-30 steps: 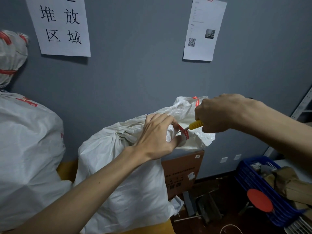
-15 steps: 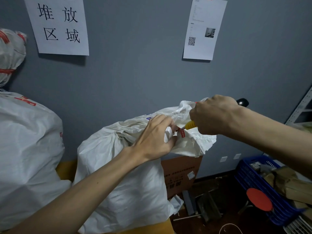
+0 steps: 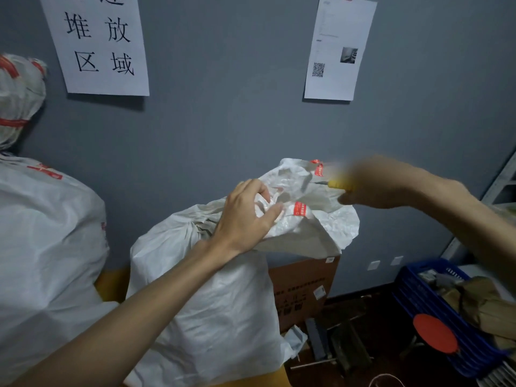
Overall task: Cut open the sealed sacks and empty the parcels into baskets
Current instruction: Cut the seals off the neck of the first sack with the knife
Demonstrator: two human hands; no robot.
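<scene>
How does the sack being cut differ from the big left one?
The middle sack is gripped at its neck by the left hand, with the right hand holding a yellow-handled cutter near its loose mouth; the left sack is untouched. The middle sack carries red seal tags near its mouth; the left sack shows a red label on its shoulder. The left sack looks bulkier. Both are white woven sacks against the grey wall.
</scene>
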